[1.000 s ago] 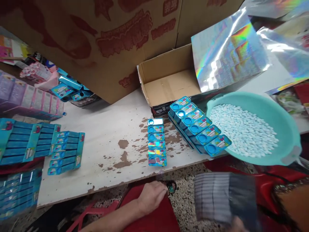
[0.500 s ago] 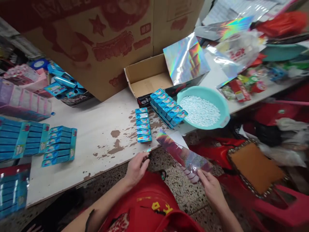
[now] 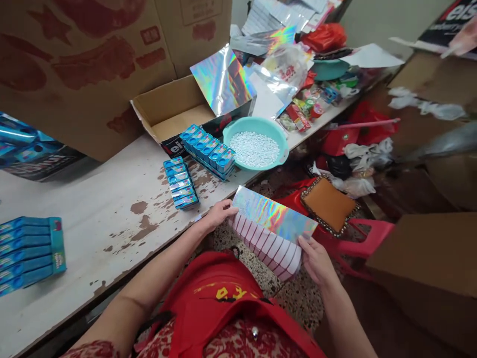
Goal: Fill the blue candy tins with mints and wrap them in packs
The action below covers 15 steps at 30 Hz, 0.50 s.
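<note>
My left fingers [image 3: 226, 205] pinch the left end of the shiny sheet [image 3: 276, 211], right fingers [image 3: 304, 243] close on its lower right corner. Sheet's mid-frame, in front of the counter [image 3: 112, 214], with a striped section [image 3: 266, 239] below; can't tell if they're joined. Risk: uneven pull from only two end grips could crease it; if the parts are loose, one could slip to the floor. Swinging left could bump the blue packs [image 3: 181, 184] near the edge; swinging up, the bowl [image 3: 261, 123].
</note>
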Each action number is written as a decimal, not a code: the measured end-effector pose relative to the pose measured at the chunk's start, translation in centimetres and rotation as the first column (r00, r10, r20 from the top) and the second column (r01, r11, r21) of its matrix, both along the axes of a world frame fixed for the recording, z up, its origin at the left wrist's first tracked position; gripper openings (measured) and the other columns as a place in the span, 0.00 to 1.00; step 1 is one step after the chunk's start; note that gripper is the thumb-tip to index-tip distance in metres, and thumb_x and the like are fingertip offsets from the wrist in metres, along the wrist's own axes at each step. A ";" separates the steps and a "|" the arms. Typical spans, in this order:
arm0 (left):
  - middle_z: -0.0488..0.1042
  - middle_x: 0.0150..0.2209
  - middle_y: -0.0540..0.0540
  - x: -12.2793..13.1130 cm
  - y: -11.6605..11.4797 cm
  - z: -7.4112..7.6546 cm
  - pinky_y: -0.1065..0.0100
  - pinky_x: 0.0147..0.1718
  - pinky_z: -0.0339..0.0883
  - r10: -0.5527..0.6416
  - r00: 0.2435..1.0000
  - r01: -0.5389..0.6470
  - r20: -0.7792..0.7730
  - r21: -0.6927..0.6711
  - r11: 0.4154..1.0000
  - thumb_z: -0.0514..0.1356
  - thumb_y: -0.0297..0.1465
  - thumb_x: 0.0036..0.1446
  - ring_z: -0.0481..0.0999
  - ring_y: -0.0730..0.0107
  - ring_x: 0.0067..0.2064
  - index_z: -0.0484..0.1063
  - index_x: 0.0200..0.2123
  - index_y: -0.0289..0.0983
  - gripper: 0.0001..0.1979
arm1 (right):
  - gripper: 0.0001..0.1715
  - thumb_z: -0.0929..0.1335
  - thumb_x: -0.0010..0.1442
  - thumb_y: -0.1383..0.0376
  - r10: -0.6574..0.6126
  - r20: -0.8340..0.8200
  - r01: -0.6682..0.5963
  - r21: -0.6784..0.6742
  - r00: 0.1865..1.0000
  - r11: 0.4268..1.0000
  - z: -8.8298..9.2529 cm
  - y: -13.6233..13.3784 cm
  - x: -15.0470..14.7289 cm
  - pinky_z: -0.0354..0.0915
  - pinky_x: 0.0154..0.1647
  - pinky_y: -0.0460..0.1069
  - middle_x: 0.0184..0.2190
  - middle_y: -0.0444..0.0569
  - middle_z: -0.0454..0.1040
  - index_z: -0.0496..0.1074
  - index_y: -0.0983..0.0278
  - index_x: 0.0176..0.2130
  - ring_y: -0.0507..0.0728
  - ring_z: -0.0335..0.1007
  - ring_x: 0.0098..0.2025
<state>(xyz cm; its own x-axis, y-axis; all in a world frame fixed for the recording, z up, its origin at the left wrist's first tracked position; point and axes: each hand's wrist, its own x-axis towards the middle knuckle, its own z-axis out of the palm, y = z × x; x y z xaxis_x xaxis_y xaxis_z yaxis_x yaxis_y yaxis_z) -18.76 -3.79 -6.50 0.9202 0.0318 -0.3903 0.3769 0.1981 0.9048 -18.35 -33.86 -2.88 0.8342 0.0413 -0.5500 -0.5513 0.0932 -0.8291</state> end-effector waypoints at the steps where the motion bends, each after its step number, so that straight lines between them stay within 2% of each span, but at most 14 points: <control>1: 0.70 0.24 0.52 0.1 -0.5 -0.6 0.71 0.30 0.59 0.056 0.998 -0.058 -0.042 -0.038 0.998 0.68 0.40 0.38 0.66 0.74 0.28 0.70 0.25 0.33 0.18 | 0.26 0.79 0.35 0.50 -0.029 -0.007 0.029 0.019 1.000 0.999 -0.4 -0.2 0.0 0.69 0.41 0.50 0.31 0.46 0.79 0.76 0.62 0.32 0.57 0.75 0.37; 3: 0.67 0.21 0.54 0.1 -1.3 -1.8 0.73 0.26 0.57 0.171 0.978 -0.182 -0.121 -0.084 0.980 0.69 0.40 0.35 0.64 0.77 0.24 0.68 0.26 0.34 0.19 | 0.30 0.78 0.38 0.47 -0.043 -0.047 0.046 0.070 0.998 0.996 -1.5 -0.6 -0.1 0.70 0.39 0.51 0.35 0.46 0.80 0.75 0.60 0.38 0.57 0.76 0.36; 5: 0.66 0.20 0.55 0.4 -1.8 -2.9 0.73 0.24 0.56 0.239 0.956 -0.257 -0.169 -0.089 0.962 0.69 0.42 0.35 0.63 0.77 0.23 0.66 0.27 0.35 0.21 | 0.34 0.76 0.40 0.46 0.013 -0.127 0.001 0.110 0.992 0.994 -2.9 -0.8 -0.7 0.71 0.34 0.51 0.37 0.47 0.80 0.74 0.59 0.43 0.57 0.76 0.34; 8: 0.67 0.20 0.55 1.0 -1.6 -4.0 0.73 0.24 0.58 0.244 0.941 -0.273 -0.236 -0.098 0.957 0.69 0.43 0.36 0.65 0.76 0.22 0.65 0.28 0.36 0.22 | 0.32 0.79 0.36 0.51 0.126 -0.217 -0.103 0.113 0.968 0.988 -5.3 -0.8 -2.0 0.72 0.35 0.53 0.34 0.50 0.81 0.75 0.63 0.40 0.59 0.77 0.34; 11: 0.71 0.22 0.50 0.9 -0.7 -4.1 0.71 0.25 0.62 0.149 0.937 -0.205 -0.315 -0.149 0.967 0.68 0.47 0.39 0.70 0.72 0.24 0.68 0.29 0.35 0.23 | 0.26 0.79 0.34 0.55 0.100 -0.210 -0.082 0.090 0.973 0.993 -7.7 -0.7 -2.5 0.73 0.39 0.56 0.30 0.51 0.81 0.75 0.64 0.33 0.62 0.78 0.36; 13: 0.74 0.25 0.46 0.2 -0.4 -3.9 0.68 0.27 0.65 -0.010 0.936 -0.070 -0.352 -0.215 0.974 0.66 0.50 0.41 0.73 0.67 0.27 0.70 0.31 0.34 0.24 | 0.24 0.79 0.36 0.55 0.041 -0.187 -0.027 0.076 0.981 0.997 -9.0 -0.8 -2.1 0.73 0.40 0.57 0.28 0.49 0.81 0.75 0.62 0.33 0.62 0.78 0.36; 15: 0.76 0.28 0.44 -0.9 -0.3 -3.7 0.66 0.29 0.66 -0.164 0.923 0.072 -0.347 -0.263 0.962 0.68 0.47 0.39 0.75 0.65 0.29 0.72 0.33 0.33 0.25 | 0.22 0.78 0.37 0.55 -0.008 -0.158 0.019 0.068 0.987 0.998 -9.8 -1.0 -1.4 0.73 0.40 0.57 0.27 0.47 0.80 0.74 0.61 0.32 0.62 0.78 0.36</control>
<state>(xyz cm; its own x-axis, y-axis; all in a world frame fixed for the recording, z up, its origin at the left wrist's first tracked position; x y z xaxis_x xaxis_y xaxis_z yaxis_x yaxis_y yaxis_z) -19.68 -4.09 -10.25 0.7049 -0.2053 -0.6789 0.7033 0.3264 0.6315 -19.74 -34.89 -12.73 0.7381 0.0728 -0.6708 -0.6727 0.1556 -0.7233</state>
